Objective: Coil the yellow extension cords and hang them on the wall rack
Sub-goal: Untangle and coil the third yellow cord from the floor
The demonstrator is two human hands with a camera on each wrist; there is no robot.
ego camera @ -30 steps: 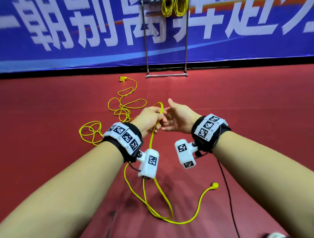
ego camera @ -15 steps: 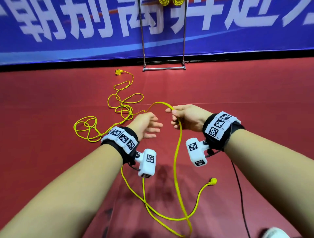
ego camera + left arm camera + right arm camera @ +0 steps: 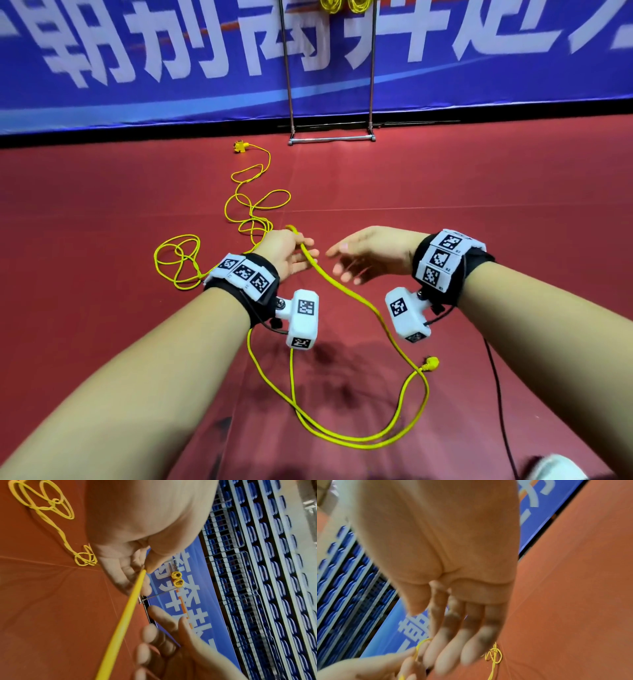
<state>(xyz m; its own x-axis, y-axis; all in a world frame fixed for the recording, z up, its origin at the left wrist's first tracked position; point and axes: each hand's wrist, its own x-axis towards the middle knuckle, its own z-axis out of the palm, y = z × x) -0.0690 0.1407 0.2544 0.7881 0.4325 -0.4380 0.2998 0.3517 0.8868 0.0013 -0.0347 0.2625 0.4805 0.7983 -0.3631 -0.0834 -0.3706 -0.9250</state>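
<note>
A long yellow extension cord [image 3: 346, 291] runs from my left hand [image 3: 301, 248] down into loose loops hanging below my arms, ending in a yellow plug [image 3: 432, 363]. In the left wrist view, my left hand's [image 3: 143, 570] thumb and fingers pinch the cord [image 3: 126, 609]. The rest of the cord lies tangled on the red floor [image 3: 253, 205], out to its socket end [image 3: 240, 146]. My right hand [image 3: 342, 260] is just right of the cord, fingers spread and holding nothing; the right wrist view also shows this hand [image 3: 453, 635] bare. The metal rack [image 3: 330, 138] stands ahead by the wall, with two coiled yellow cords [image 3: 346, 4] hanging at its top.
A blue banner [image 3: 171, 51] with white characters lines the wall behind the rack. A thin black cable [image 3: 496, 394] hangs from my right wrist. A white shoe tip [image 3: 551, 467] shows at the bottom right. Red floor [image 3: 479, 188] stretches to the right.
My right hand has let go of the raised cord loop and opened. My left hand has taken the cord, and the loop now hangs lower between my arms.
</note>
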